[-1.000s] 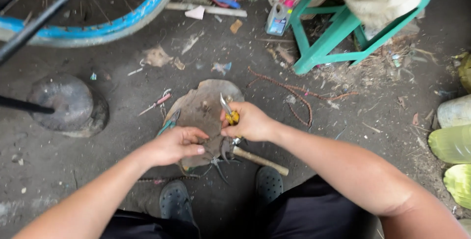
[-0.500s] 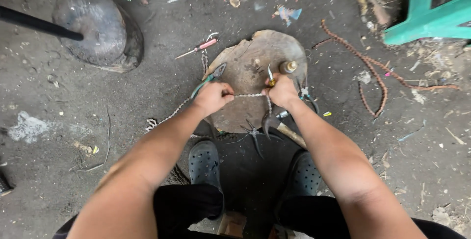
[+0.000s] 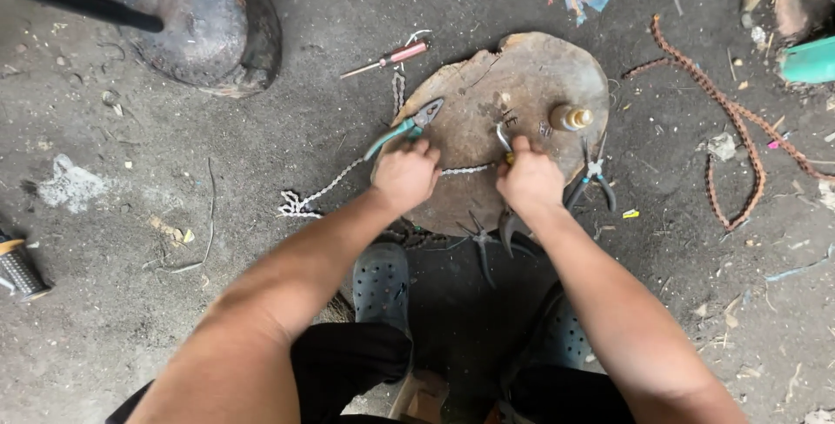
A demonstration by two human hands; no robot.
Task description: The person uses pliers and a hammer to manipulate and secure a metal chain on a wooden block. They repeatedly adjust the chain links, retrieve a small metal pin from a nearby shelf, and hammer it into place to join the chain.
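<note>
Silvery chain (image 3: 465,169) is held taut at the frame's centre over a wooden block (image 3: 539,85), left hand (image 3: 404,176) and right hand (image 3: 529,182) both clenched on it. Tension should be kept even, and the chain low against the wood.

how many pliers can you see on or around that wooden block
3: teal-handled pliers by the left hand, one in the right hand, dark pliers at the block's right edge. Others may be hidden.
</note>
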